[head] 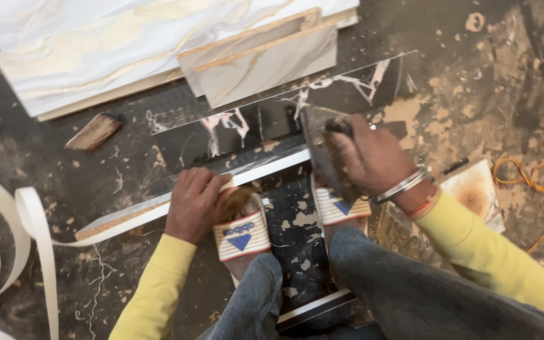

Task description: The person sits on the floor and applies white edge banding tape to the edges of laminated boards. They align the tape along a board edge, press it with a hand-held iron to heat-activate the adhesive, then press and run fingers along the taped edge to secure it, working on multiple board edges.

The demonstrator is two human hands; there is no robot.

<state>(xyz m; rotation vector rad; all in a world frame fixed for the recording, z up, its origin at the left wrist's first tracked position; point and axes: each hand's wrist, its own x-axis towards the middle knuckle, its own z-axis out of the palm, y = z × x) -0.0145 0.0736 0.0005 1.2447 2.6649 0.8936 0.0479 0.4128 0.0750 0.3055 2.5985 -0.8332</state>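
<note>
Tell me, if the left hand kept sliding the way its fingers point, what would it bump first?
Probably the scraper held by the right hand; the left hand points along the strip toward it.

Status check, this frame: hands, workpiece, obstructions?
Left hand pressing narrow board strip. Right hand gripping flat scraper tool. Edge-band coil lying left.
</note>
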